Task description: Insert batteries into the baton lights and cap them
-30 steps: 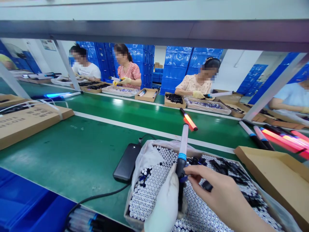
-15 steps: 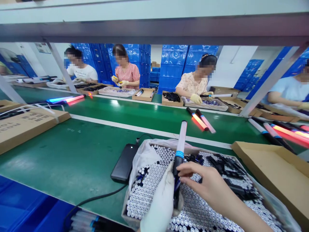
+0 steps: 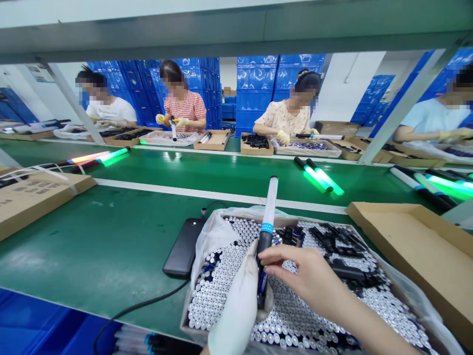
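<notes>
Two hands at work over one tray. Left hand (image 3: 240,301), in a white glove, closed around the black handle of a light wand (image 3: 266,231); the wand stands nearly upright, its unlit white tube pointing away from the person. Right hand (image 3: 308,281), bare, fingers curled, fingertips touching the wand's handle just below its blue band.

Beneath both hands: one cardboard tray (image 3: 192,329) lined with clear plastic, packed with upright silver batteries (image 3: 225,291). Beyond the right hand, in the same tray: a heap of black parts (image 3: 340,254).

Left of the left hand, on the green tabletop (image 3: 111,236): one black power bank (image 3: 184,247), cable attached. Right of the right hand: one shallow cardboard box (image 3: 417,246).

Farther ahead of the hands, on the belt: two wands glowing green (image 3: 320,176), side by side; more lit wands at far left and far right. Across the belt: several seated people handling wands, blue crates (image 3: 273,79) stacked behind them.
</notes>
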### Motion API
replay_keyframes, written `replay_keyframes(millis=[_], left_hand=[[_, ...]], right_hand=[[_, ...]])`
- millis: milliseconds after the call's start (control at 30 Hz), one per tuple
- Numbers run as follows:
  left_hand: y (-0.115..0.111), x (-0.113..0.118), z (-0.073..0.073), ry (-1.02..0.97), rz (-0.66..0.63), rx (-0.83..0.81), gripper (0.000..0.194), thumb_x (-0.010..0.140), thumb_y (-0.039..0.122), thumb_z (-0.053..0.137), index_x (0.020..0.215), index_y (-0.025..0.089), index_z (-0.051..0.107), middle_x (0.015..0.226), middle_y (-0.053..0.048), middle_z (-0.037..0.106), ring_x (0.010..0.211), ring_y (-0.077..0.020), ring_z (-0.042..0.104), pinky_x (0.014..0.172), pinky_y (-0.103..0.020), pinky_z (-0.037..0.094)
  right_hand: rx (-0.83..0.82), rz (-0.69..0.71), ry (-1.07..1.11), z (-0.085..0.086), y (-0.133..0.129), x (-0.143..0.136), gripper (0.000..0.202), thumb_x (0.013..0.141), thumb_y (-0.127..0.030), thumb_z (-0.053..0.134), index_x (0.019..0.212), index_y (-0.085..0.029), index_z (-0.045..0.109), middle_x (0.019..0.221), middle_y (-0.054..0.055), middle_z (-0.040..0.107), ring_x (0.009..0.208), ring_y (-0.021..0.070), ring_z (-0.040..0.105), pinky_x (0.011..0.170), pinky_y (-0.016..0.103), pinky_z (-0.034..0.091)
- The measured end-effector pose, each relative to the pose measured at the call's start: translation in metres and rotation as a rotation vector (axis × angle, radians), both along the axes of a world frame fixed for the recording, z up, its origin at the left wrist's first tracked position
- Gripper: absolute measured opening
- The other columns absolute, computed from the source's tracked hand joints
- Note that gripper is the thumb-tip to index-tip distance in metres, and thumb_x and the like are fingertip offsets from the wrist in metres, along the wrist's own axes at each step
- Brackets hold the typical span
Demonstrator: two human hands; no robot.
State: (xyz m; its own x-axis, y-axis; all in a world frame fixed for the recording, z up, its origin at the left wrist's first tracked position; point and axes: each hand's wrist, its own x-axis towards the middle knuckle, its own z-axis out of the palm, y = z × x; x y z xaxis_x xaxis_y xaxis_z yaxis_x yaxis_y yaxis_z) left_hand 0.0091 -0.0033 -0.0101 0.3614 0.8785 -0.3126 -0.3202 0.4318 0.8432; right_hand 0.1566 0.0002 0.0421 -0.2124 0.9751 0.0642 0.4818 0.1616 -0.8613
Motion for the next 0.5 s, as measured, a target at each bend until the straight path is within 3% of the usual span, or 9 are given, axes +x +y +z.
replay_keyframes(millis=[200, 333, 433, 500], left_hand=[[0.005, 0.001, -0.011, 0.049, 0.016, 0.048, 0.08, 0.088, 0.066, 0.045, 0.152, 0.022, 0.029, 0.049, 0.007, 0.043, 0.036, -0.0049, 0.033, 0.034, -0.012, 0.025], [0.003, 0.002, -0.005, 0.117, 0.043, 0.041, 0.079, 0.084, 0.053, 0.062, 0.152, 0.023, 0.032, 0.052, 0.007, 0.049, 0.035, -0.0039, 0.036, 0.033, -0.012, 0.025], [0.001, 0.0, 0.006, 0.166, 0.136, 0.014, 0.081, 0.074, 0.037, 0.076, 0.146, 0.029, 0.042, 0.074, 0.002, 0.064, 0.044, -0.0046, 0.049, 0.039, -0.013, 0.038], [0.004, -0.003, 0.01, 0.194, 0.206, -0.034, 0.081, 0.066, 0.031, 0.082, 0.14, 0.032, 0.049, 0.086, -0.001, 0.069, 0.054, -0.0079, 0.058, 0.046, -0.017, 0.048]], right_hand=[[0.068, -0.235, 0.085, -0.021, 0.0, -0.012, 0.017, 0.081, -0.017, 0.064, 0.083, -0.028, 0.076, 0.099, 0.001, 0.064, 0.075, 0.0097, 0.062, 0.07, 0.023, 0.052], [0.084, -0.34, 0.173, -0.024, -0.009, -0.017, 0.025, 0.073, -0.008, 0.067, 0.091, -0.025, 0.073, 0.096, 0.0, 0.053, 0.061, 0.0043, 0.051, 0.059, 0.02, 0.048], [0.12, -0.368, 0.226, -0.02, -0.036, -0.001, 0.031, 0.076, -0.009, 0.063, 0.102, -0.027, 0.07, 0.092, 0.0, 0.052, 0.065, 0.0052, 0.053, 0.063, 0.019, 0.049], [0.157, -0.417, 0.181, -0.016, -0.063, 0.03, 0.022, 0.082, -0.017, 0.06, 0.099, -0.027, 0.071, 0.091, 0.0, 0.054, 0.065, 0.0058, 0.056, 0.064, 0.019, 0.05]])
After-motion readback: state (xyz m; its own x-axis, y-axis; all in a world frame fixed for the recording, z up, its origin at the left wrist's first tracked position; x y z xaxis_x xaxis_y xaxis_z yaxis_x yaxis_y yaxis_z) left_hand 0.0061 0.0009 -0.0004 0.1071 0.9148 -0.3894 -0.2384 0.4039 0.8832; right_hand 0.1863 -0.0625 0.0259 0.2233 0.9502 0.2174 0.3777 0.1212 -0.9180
